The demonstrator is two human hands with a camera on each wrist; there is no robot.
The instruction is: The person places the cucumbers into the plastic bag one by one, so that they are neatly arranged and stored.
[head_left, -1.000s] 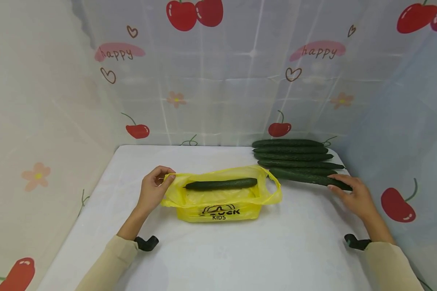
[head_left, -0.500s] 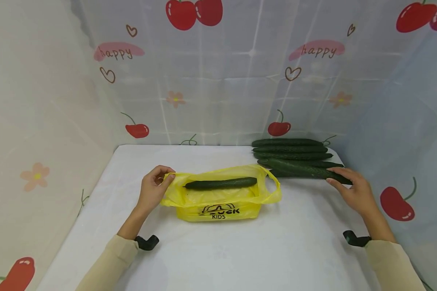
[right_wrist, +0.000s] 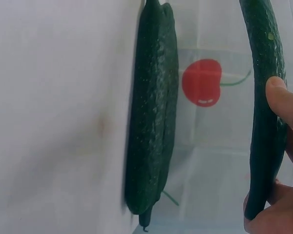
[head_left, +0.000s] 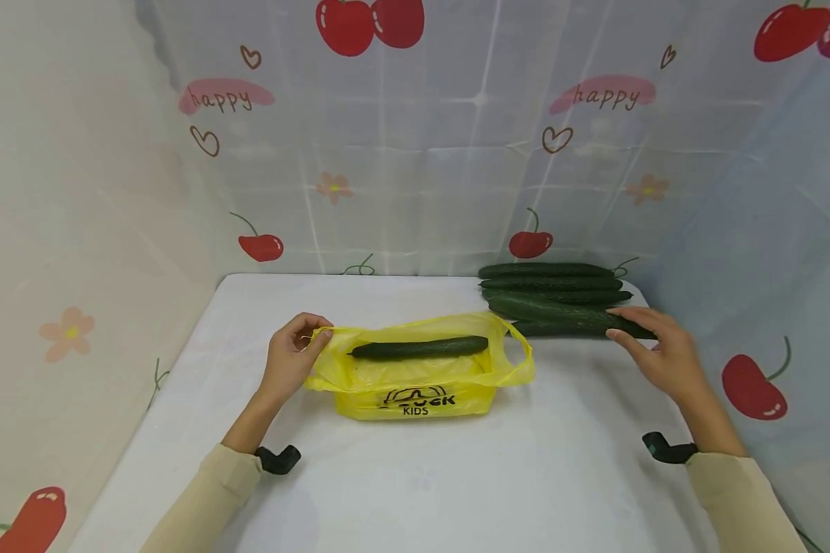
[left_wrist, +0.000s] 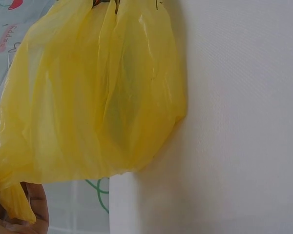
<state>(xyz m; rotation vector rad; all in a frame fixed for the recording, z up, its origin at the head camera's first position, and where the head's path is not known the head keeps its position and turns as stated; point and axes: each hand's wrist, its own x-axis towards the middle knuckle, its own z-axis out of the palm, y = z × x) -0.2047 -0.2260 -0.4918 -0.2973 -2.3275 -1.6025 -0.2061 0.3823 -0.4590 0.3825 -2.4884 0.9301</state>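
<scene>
My left hand (head_left: 292, 355) pinches the left handle of a yellow plastic bag (head_left: 415, 403) standing on the table with its mouth spread. Inside the bag lies one dark green cucumber (head_left: 422, 349). The left wrist view shows the bag's side and the fingers curled round its gathered handle. At the right, my right hand (head_left: 667, 355) grips another cucumber (head_left: 560, 312) near its right end, thumb on the near side. In the right wrist view this held cucumber (right_wrist: 266, 126) is raised off the table, apart from the cucumbers (right_wrist: 149, 112) lying there.
Several cucumbers (head_left: 546, 271) lie side by side at the table's back right corner, partly hidden by the held one. A white table (head_left: 470, 484) spreads in front of the bag. A curtain printed with cherries (head_left: 429, 169) closes off the back and sides.
My right hand has lifted the cucumber up from the front of the row and carried it slightly back and to the left. The left hand and the bag stay in place.
</scene>
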